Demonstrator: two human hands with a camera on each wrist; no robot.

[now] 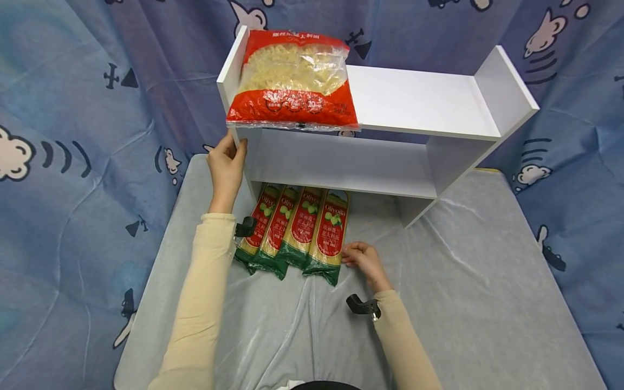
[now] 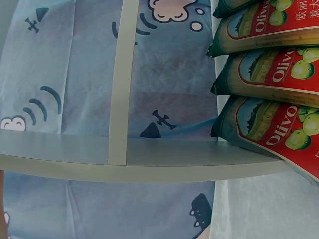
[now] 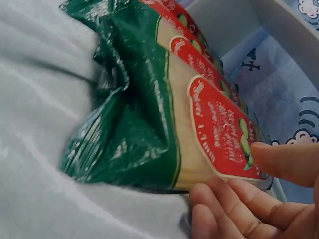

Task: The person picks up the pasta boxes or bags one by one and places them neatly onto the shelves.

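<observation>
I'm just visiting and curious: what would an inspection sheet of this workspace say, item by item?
Surface: table under a wrinkled pale grey cover.
Job's things: four spaghetti packs lying side by side, far ends under the white shelf unit; the macaroni bag lies on its top board.
Clutter: nothing seen.
Hands: left hand grips the shelf's left side panel; right hand touches the rightmost pack's edge, thumb on top.
Cables: nothing seen.
Surroundings: blue cartoon-print cloth all around.
</observation>
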